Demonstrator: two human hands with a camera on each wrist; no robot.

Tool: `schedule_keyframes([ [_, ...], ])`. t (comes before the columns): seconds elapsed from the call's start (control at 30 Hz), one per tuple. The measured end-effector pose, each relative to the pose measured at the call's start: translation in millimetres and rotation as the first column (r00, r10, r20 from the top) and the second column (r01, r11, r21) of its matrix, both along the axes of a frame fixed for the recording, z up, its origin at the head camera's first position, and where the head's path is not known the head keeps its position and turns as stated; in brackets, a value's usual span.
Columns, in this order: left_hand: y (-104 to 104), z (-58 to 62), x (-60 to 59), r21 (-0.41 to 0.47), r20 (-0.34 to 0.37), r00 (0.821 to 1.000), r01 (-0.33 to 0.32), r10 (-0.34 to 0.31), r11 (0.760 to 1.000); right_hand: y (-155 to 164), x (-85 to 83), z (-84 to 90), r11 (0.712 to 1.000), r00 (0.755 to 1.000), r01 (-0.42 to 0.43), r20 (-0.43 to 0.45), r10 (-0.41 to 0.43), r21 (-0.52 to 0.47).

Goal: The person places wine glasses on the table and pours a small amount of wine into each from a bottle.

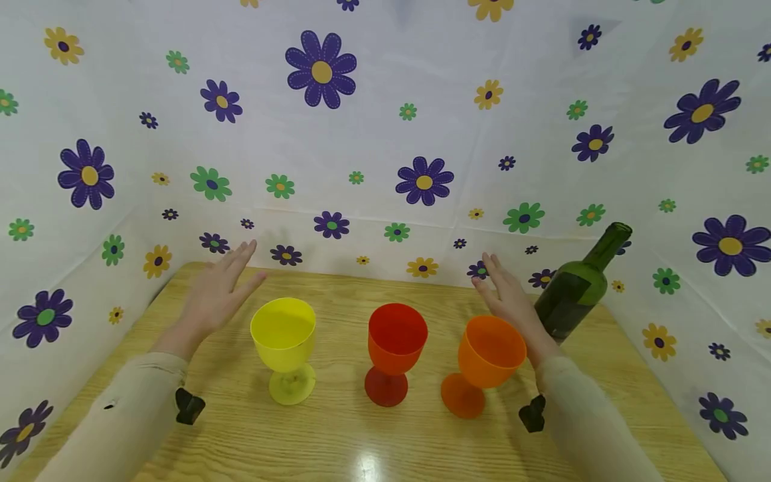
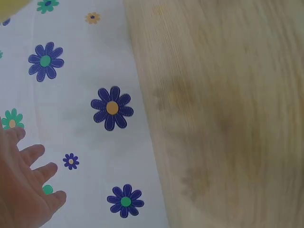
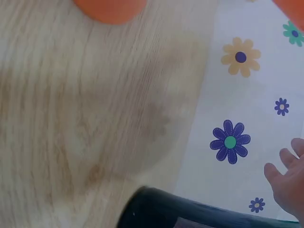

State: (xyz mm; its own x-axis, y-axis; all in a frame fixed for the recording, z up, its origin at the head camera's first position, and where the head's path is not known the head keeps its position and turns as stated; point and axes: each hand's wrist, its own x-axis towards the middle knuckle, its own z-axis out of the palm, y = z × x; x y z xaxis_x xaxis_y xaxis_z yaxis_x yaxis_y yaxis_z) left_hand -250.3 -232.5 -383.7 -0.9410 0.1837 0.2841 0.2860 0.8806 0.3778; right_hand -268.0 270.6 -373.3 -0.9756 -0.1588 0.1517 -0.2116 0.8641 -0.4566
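Three plastic goblets stand in a row on the wooden table (image 1: 361, 442): a yellow goblet (image 1: 284, 348), a red goblet (image 1: 394, 351) and an orange goblet (image 1: 484, 361). A dark green glass bottle (image 1: 577, 286) stands at the right, behind the orange goblet. My left hand (image 1: 218, 289) hovers open above the table, left of the yellow goblet, fingers straight. My right hand (image 1: 507, 294) hovers open between the orange goblet and the bottle, holding nothing. The left wrist view shows straight fingers (image 2: 28, 185); the right wrist view shows fingertips (image 3: 287, 175) near the bottle (image 3: 190, 213).
White cloth with printed flowers (image 1: 385, 134) walls the table at the back and both sides. The table's bare wood stretches in front of the goblets.
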Motion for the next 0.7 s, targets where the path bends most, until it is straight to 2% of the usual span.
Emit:
schedule_keyframes([
  [0.07, 1.5, -2.1, 5.6, 0.121, 0.023, 0.999, 0.03, -0.033, 0.992, -0.8, 6.7, 1.0, 0.994, 0.999, 0.025, 0.042, -0.02, -0.109],
  [0.17, 3.7, -5.9, 12.9, 0.28, 0.035, 0.996, 0.067, -0.08, 0.958, -0.8, 14.8, 1.7, 0.961, 0.996, 0.048, 0.089, -0.025, -0.273],
  [0.23, 5.2, -7.6, 19.0, 0.381, 0.042, 0.993, 0.088, -0.112, 0.921, 0.2, 18.4, 0.9, 0.918, 0.995, 0.026, 0.096, 0.014, -0.397],
  [0.37, 9.8, -9.1, 33.1, 0.524, 0.028, 0.987, 0.118, -0.156, 0.844, 2.1, 24.2, -1.5, 0.803, 0.991, -0.038, 0.081, 0.106, -0.594],
  [0.4, 11.2, -9.4, 36.6, 0.554, 0.022, 0.986, 0.125, -0.165, 0.823, 2.3, 25.8, -1.7, 0.779, 0.989, -0.034, 0.088, 0.114, -0.626],
  [0.53, 17.1, -9.9, 48.7, 0.647, -0.023, 0.978, 0.173, -0.208, 0.743, 3.1, 33.2, -1.2, 0.729, 0.985, 0.023, 0.139, 0.099, -0.684],
  [0.7, 25.7, -8.9, 61.5, 0.709, -0.055, 0.969, 0.207, -0.241, 0.674, 5.8, 42.1, -2.4, 0.707, 0.986, 0.053, 0.149, 0.075, -0.705],
])
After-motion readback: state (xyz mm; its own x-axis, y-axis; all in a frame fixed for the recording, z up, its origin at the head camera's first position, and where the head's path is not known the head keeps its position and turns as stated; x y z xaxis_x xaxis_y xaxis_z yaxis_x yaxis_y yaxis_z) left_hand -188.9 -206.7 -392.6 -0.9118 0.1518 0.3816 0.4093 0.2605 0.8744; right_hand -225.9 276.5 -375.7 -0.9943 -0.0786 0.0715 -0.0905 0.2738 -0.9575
